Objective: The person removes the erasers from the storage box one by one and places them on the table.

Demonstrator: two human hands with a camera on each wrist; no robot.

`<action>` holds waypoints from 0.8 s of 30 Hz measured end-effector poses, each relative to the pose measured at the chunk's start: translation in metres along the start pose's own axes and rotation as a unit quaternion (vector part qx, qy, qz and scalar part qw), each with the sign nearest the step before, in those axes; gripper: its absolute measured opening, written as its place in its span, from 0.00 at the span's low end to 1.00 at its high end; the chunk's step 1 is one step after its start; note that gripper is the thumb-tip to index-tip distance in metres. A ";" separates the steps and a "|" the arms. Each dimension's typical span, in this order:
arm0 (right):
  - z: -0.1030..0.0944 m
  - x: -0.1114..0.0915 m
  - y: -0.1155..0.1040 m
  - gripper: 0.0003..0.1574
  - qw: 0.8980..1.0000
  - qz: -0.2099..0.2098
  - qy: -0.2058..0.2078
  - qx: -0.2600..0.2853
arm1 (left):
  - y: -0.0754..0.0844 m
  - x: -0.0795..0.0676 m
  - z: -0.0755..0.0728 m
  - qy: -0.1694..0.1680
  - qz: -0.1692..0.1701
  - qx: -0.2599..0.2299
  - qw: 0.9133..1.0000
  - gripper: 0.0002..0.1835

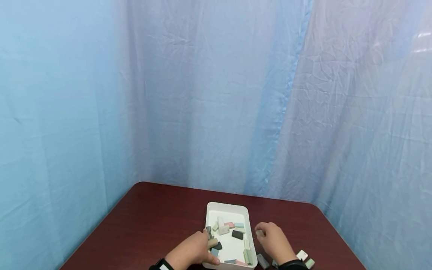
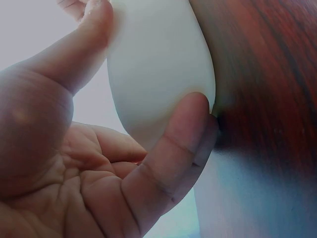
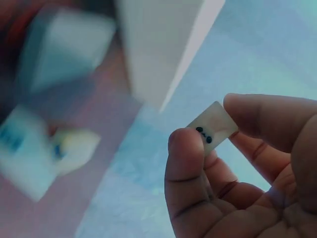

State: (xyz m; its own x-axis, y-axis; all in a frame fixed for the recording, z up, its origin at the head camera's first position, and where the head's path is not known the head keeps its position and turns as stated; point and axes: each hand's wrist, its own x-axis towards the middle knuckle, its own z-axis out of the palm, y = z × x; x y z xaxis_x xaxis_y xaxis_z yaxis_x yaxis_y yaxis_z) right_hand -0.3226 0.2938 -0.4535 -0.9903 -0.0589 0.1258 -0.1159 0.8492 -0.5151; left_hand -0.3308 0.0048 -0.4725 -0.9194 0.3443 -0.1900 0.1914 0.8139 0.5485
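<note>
My left hand [image 1: 192, 249] grips the near left side of a white tray [image 1: 227, 206]. In the left wrist view its thumb and fingers close round the tray's pale wall [image 2: 161, 59]. Small blocks in several colours lie inside the tray, among them a dark block [image 1: 237, 234], a cream block [image 1: 224, 230] and a pale green block [image 1: 247, 257]. Just beyond the tray's right side, my right hand [image 1: 274, 240] pinches a small cream block [image 3: 218, 126] between thumb and fingers. Dark dots like a little face mark that block, and fingertips cover part of it.
More blocks lie on the table near my right wrist: a grey block [image 1: 263, 261], a white block [image 1: 302, 255] and a green block [image 1: 309, 263]. The dark red table [image 1: 162, 213] has light blue curtains [image 1: 216, 112] behind it and at both sides.
</note>
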 end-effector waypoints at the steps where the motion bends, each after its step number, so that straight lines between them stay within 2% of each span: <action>1: -0.001 0.002 0.007 0.10 1.000 0.014 -0.006 0.002 | 0.000 0.000 0.000 0.001 -0.001 -0.001 1.000 0.57; 10: -0.004 0.011 0.051 0.07 0.997 0.062 -0.017 -0.048 | -0.002 -0.001 0.001 0.007 0.000 0.001 1.000 0.57; 16: -0.003 0.012 0.064 0.09 0.994 0.090 -0.044 -0.049 | -0.002 0.001 0.002 0.007 0.002 0.003 1.000 0.58; 24: -0.003 0.011 0.075 0.12 0.991 0.107 -0.055 -0.059 | -0.002 0.003 0.003 0.009 0.001 0.004 1.000 0.58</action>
State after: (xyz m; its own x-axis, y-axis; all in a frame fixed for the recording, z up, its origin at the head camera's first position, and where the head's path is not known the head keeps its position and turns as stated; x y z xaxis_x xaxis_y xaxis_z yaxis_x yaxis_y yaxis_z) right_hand -0.3416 0.3589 -0.4880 -0.9944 0.0772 -0.0724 0.1004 0.9038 -0.4161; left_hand -0.3326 0.0057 -0.4763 -0.9252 0.3376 -0.1732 0.1966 0.8169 0.5422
